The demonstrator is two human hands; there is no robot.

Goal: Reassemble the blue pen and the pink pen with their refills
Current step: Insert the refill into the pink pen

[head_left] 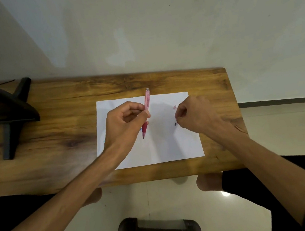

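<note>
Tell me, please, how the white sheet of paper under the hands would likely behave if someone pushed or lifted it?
The sheet of paper lies flat and thin on the smooth wooden table, so a push would probably slide it easily. Lifted by one edge, it would likely droop. The small dark piece resting on it would probably shift or roll off.

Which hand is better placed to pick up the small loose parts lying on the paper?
Right. The right hand hovers with curled fingers beside the pink piece and the dark piece on the paper. The left hand already holds the pink pen.
</note>
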